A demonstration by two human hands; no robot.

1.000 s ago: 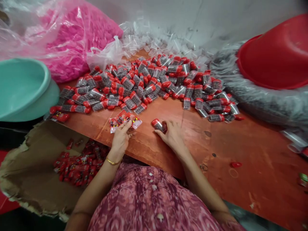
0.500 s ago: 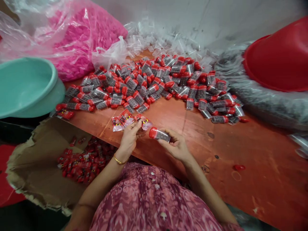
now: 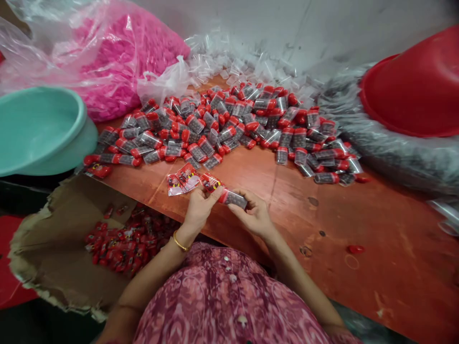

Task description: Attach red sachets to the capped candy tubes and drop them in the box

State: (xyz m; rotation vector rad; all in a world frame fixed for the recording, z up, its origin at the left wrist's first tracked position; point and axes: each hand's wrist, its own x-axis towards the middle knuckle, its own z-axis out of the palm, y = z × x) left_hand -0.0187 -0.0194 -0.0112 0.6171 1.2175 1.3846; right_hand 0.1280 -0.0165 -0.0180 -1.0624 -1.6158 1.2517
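Between thumb and fingers, my left hand [image 3: 200, 206] pinches a red printed label sleeve [image 3: 211, 182] with a clear lower edge. My right hand [image 3: 254, 214] grips a small clear container [image 3: 236, 198] with a red cap and dark contents, lying sideways. Its capped end meets the sleeve at my left thumb; how far it is inside I cannot tell. Just left of my hands, a couple of flat printed label sleeves [image 3: 182, 179] lie on the table. Behind them spreads a heap of similar red-capped containers [image 3: 229, 119].
A brown carton [image 3: 46, 248] at lower left holds finished-looking red pieces [image 3: 124, 243]. Around the red-brown table [image 3: 358, 215] are a teal basin [image 3: 43, 129], a bag of pink pieces [image 3: 118, 52], clear tubes [image 3: 247, 62], and a red tub [image 3: 416, 91] on a plastic bag [image 3: 387, 153].
My hands have come together. The left hand has moved right with the label sleeve, and the container's red cap, apart from it before, now meets the sleeve.
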